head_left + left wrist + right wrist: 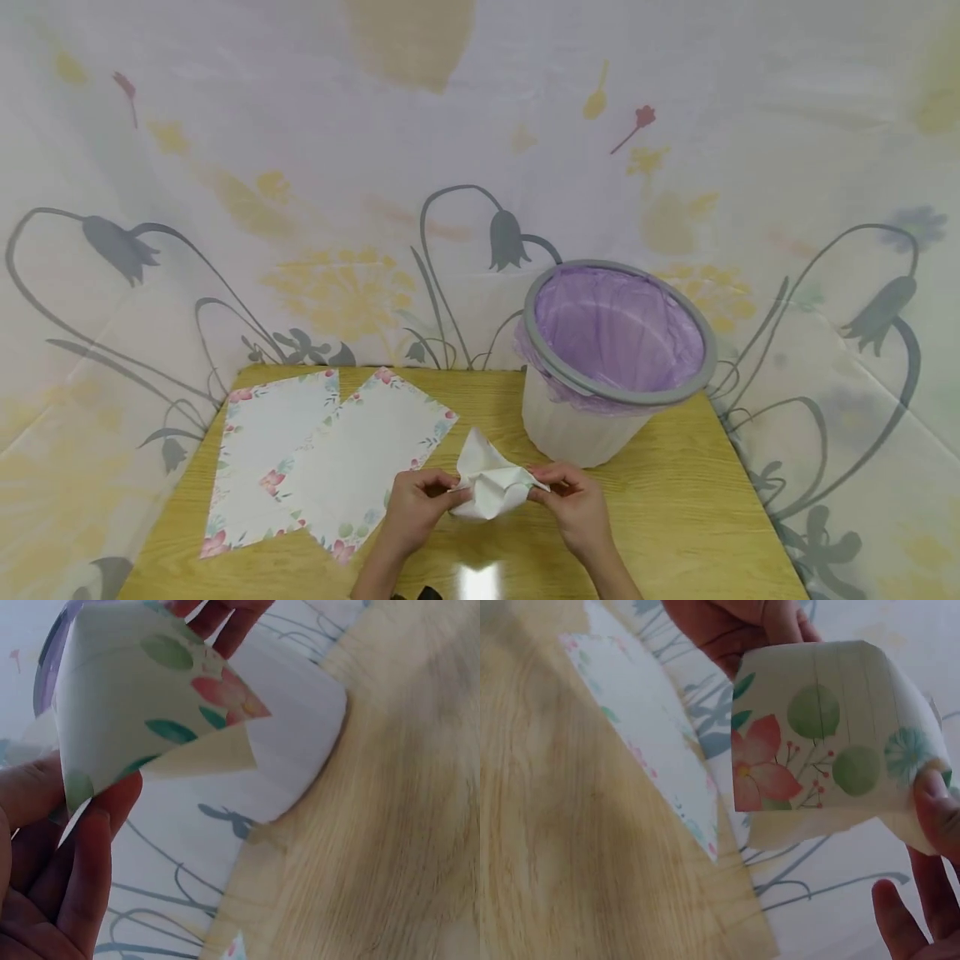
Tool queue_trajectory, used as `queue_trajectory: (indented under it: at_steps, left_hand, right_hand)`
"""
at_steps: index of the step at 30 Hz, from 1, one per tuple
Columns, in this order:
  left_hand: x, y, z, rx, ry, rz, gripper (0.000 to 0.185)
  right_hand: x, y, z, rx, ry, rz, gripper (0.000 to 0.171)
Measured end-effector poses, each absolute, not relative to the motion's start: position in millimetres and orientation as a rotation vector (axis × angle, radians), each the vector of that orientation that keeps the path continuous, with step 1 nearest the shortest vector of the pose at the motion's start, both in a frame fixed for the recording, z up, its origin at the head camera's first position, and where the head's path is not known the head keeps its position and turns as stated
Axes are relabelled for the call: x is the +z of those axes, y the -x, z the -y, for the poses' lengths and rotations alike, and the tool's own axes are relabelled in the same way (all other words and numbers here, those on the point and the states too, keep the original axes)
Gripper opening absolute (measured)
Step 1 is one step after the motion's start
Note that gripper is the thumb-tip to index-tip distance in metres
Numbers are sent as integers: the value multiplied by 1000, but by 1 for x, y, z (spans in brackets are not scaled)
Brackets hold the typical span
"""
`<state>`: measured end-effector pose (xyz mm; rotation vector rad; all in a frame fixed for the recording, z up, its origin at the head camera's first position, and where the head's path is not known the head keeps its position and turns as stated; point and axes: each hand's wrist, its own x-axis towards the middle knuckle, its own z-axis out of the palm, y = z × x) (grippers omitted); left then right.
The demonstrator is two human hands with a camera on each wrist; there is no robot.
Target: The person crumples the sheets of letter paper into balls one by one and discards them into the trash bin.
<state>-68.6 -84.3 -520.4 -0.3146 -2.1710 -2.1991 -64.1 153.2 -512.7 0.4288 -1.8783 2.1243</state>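
Note:
Between my two hands is a folded, creased sheet of floral-bordered paper (495, 492), held above the table's front part. My left hand (415, 505) pinches its left edge between thumb and fingers. On the opposite edge my right hand (573, 504) pinches it the same way. Pink flowers and green leaves show on the paper (124, 697) in the left wrist view. Faint ruled lines cross the paper (832, 735) in the right wrist view. Two flat sheets with the same border, a left one (262, 450) and a right one (367, 458), overlap on the table's left side.
A white bin (570, 425) with a grey rim and a purple liner (615, 333) stands at the back right, just beyond my right hand. Behind the wooden table (697, 508) hangs a flower-patterned cloth (480, 125), which also runs along both sides.

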Motion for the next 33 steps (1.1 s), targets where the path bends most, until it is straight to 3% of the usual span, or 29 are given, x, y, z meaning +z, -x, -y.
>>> queue_trajectory:
  at_steps: [4, 21, 33]
  left_hand:
    - [-520, 67, 79, -2162, 303, 2216, 10]
    - [-512, 58, 50, -1983, 18, 2232, 62]
    - [-512, 60, 36, -1895, -93, 2173, 63]
  right_hand:
    - [-516, 65, -150, 2014, -357, 1870, 22]
    - [-533, 64, -120, 1682, -486, 1713, 28]
    - [-528, 64, -108, 1328, -598, 1688, 37]
